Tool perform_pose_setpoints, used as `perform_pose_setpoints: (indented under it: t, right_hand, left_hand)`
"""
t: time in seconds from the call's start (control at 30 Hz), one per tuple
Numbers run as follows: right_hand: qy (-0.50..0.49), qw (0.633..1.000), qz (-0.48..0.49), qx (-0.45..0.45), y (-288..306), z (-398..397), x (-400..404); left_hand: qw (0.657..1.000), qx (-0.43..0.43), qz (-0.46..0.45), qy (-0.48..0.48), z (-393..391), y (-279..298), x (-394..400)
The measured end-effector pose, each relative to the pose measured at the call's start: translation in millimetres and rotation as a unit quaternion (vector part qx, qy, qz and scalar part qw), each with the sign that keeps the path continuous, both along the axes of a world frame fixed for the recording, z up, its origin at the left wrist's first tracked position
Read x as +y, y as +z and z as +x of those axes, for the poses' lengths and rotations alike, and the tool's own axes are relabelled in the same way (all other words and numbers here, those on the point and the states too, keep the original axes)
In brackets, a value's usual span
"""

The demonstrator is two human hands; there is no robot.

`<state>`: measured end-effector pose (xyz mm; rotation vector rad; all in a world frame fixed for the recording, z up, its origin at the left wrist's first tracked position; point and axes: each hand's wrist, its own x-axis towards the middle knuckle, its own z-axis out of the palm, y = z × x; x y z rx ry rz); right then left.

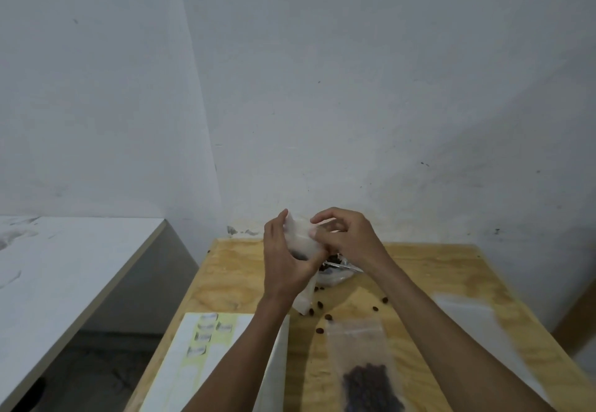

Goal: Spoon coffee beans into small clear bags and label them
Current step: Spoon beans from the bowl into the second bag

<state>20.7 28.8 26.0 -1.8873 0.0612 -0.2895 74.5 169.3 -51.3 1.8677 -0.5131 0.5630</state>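
Both hands hold a small clear bag [301,239] up above the wooden table [419,269]. My left hand [283,263] grips the bag's left side and body. My right hand [346,239] pinches its top edge from the right. A few dark beans show inside the bag. Behind and below the hands stands a clear bowl of coffee beans [335,274] with a spoon handle [350,268] lying across it, mostly hidden. A filled clear bag [367,379] lies flat near the table's front.
A sheet of labels [206,337] lies at the front left of the table. Loose beans [319,305] are scattered in the middle. Empty clear bags [464,311] lie at the right. A white counter [64,269] stands to the left, the wall close behind.
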Motion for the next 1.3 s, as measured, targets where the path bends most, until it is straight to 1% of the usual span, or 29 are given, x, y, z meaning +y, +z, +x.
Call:
perform_pose_setpoints:
  t: [0.07,0.13,0.17,0.23,0.3,0.37,0.43,0.53,0.7,0.8,0.9,1.17,1.3]
  right_hand:
    - [-0.019,0.999,-0.032,0.001,3,-3,1]
    - [-0.049,0.998,-0.04,-0.015,7,-7,0]
    - [-0.069,0.996,-0.038,-0.029,8,-8,-3]
    - [-0.104,0.992,-0.031,-0.064,9,-12,-9]
    - [-0.117,0.988,-0.012,-0.102,12,-17,-13]
    - [-0.117,0.985,0.01,-0.129,16,-23,-15]
    - [-0.107,0.984,0.026,-0.138,21,-29,-17]
    - [-0.089,0.986,0.03,-0.139,25,-38,-19]
    - [-0.079,0.984,0.065,-0.145,36,-49,-16]
    - [-0.074,0.986,0.051,-0.143,41,-53,-15]
    - [-0.069,0.987,0.048,-0.138,42,-56,-13]
    - [-0.082,0.984,0.08,-0.135,40,-57,-6]
    - [-0.063,0.982,0.121,-0.129,40,-59,-9]
  left_hand:
    - [1.0,0.003,0.013,-0.012,-2,3,2]
    - [0.999,0.01,0.006,-0.037,-7,9,5]
    - [0.999,0.01,-0.011,-0.045,-10,13,7]
    - [0.995,0.021,-0.074,-0.061,-14,23,8]
    - [0.981,0.07,-0.151,-0.098,-16,36,7]
    - [0.959,0.119,-0.21,-0.147,-19,49,6]
    - [0.944,0.146,-0.239,-0.174,-23,61,3]
    - [0.938,0.146,-0.26,-0.178,-33,77,-1]
    - [0.931,0.135,-0.273,-0.2,-45,92,-3]
    - [0.939,0.121,-0.244,-0.21,-48,97,-1]
    - [0.946,0.117,-0.228,-0.198,-51,101,0]
    - [0.946,0.13,-0.232,-0.187,-56,105,1]
    - [0.935,0.166,-0.248,-0.194,-53,108,6]
